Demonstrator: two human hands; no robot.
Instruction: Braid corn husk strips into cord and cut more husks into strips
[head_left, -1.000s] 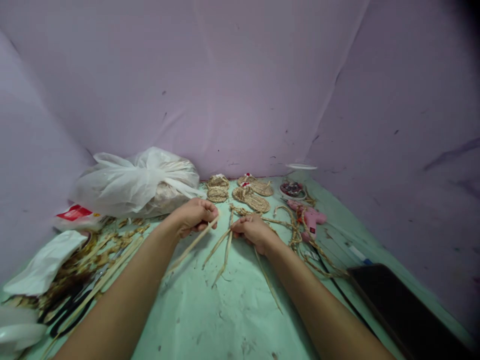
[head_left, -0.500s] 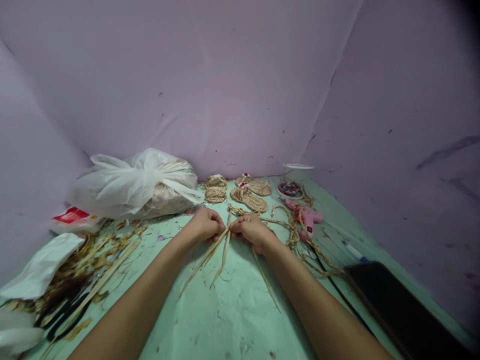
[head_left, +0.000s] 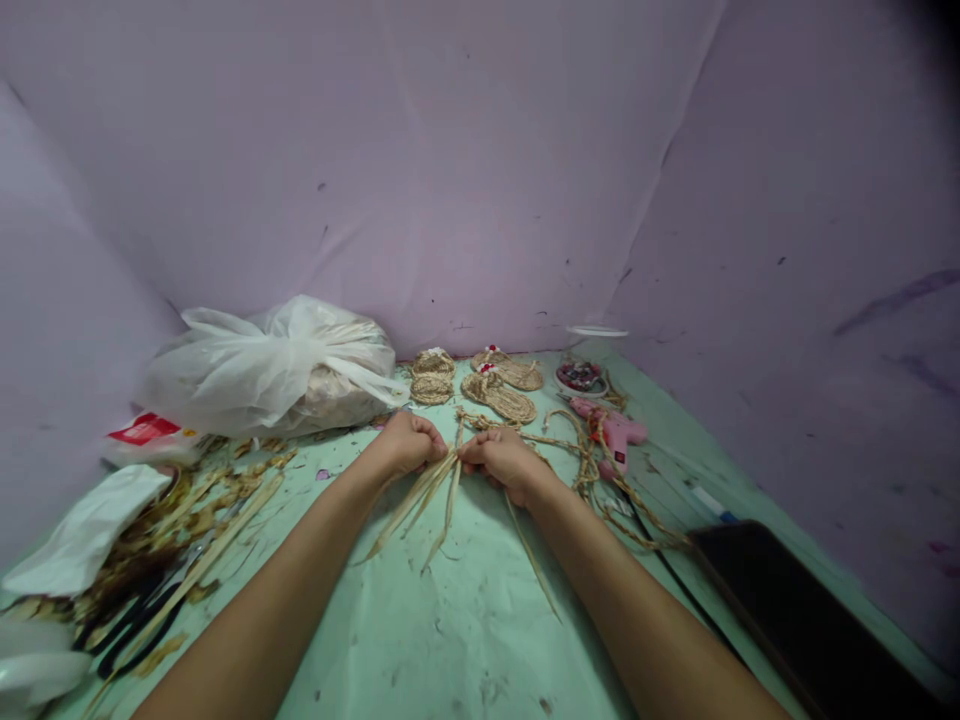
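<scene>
Pale dry fibre strands (head_left: 415,503) fan out toward me from between my two hands, over the green tabletop (head_left: 450,640). My left hand (head_left: 414,443) pinches them at their upper end. Close beside it, my right hand (head_left: 501,458) is closed on the same strands where they meet a braided cord. That cord (head_left: 555,441) runs off to the right behind my right hand. One loose strand (head_left: 534,560) hangs below my right wrist. The exact fingertip grip is too small to make out.
Small woven sandals (head_left: 499,397) lie at the back, beside a tied plastic bag (head_left: 292,365). To the right are a bead container (head_left: 580,378), a pink glue gun (head_left: 619,438) and a black phone (head_left: 802,620). Scissors (head_left: 139,630) and fibre scraps (head_left: 202,500) lie left.
The strands below my left hand have spread wider, and my left hand has shifted very slightly left. My right hand stays where it was.
</scene>
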